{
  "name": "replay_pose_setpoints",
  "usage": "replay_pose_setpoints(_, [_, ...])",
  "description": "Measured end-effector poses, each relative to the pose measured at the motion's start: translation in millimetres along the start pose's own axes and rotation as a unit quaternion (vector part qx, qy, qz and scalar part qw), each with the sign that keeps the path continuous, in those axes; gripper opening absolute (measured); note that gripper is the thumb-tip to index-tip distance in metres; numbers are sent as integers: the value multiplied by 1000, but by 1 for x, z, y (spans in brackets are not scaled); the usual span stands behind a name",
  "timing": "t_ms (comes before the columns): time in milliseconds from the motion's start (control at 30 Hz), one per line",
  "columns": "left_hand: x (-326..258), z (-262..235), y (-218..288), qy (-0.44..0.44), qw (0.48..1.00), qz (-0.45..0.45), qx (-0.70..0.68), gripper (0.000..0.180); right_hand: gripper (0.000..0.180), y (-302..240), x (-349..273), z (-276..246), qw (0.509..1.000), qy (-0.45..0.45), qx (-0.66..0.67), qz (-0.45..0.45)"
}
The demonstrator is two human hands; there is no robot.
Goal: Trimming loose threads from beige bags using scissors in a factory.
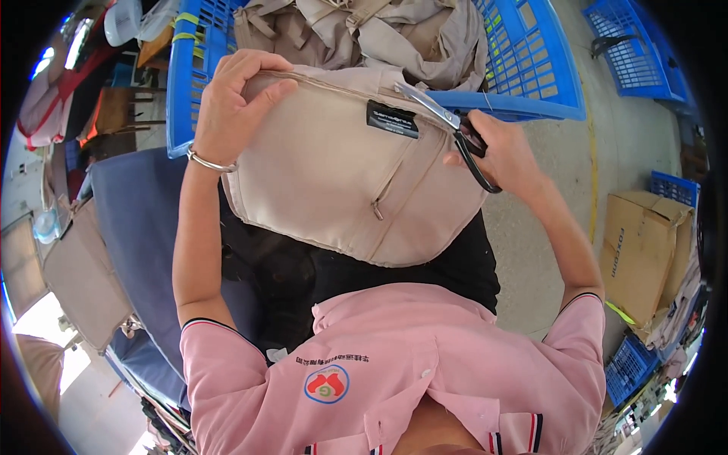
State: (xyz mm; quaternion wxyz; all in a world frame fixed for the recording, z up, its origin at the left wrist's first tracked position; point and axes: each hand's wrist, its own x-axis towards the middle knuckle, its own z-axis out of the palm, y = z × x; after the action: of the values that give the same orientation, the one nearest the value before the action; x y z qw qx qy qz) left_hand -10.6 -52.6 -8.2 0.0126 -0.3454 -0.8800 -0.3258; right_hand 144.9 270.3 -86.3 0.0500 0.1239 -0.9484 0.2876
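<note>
A beige fabric bag piece [318, 167] with a short zipper and a black sewn label [392, 119] lies across my lap, its top edge raised against the blue crate. My left hand [246, 91] pinches the upper left edge of this piece between thumb and fingers. In my right hand [500, 155] is a pair of scissors [462, 133] with black handles. Their silver blades point up and left, along the top edge of the fabric to the right of the label. Whether the blades touch a thread there, I cannot tell.
Directly ahead stands a blue plastic crate [531, 53] heaped with beige bags [425, 38]. A cardboard box [641, 254] is on the floor at right, near more blue crates [637, 53]. Dark blue cloth [140, 227] lies at left, beside beige fabric pieces [87, 277].
</note>
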Motion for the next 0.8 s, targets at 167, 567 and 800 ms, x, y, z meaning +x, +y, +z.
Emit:
replay_pose_setpoints(167, [-3, 8, -7, 31, 999, -6, -38, 13, 61, -8, 24, -3, 998, 4, -45, -37])
replay_pose_setpoints(567, [-35, 3, -19, 100, 980, -88, -147, 38, 55, -15, 30, 12, 999, 3, -27, -42])
replay_pose_setpoints(800, [-178, 36, -43, 268, 893, -309, -186, 70, 44, -1, 21, 20, 998, 4, 20, 62])
